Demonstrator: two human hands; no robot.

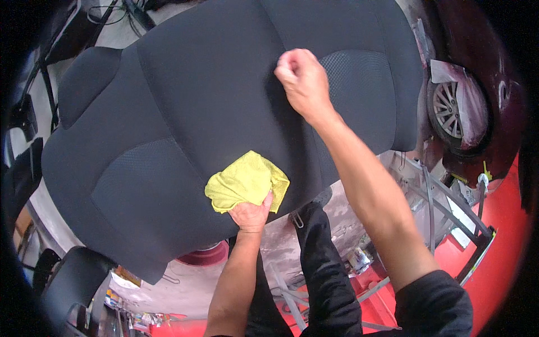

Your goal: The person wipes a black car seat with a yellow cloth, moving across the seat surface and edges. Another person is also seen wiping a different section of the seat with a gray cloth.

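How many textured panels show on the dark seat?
2: one panel left of the yellow cloth in the left hand; another panel right of the right hand, partly hidden by the arm.

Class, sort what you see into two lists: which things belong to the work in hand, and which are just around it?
Seemingly in use:
- yellow cloth, in the left hand
- dark seat, under the cloth
- right hand, curled, over the seat

Apparently just around:
- wheel
- dark red car

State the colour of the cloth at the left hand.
The cloth is bright yellow-green, seen best in the head view.
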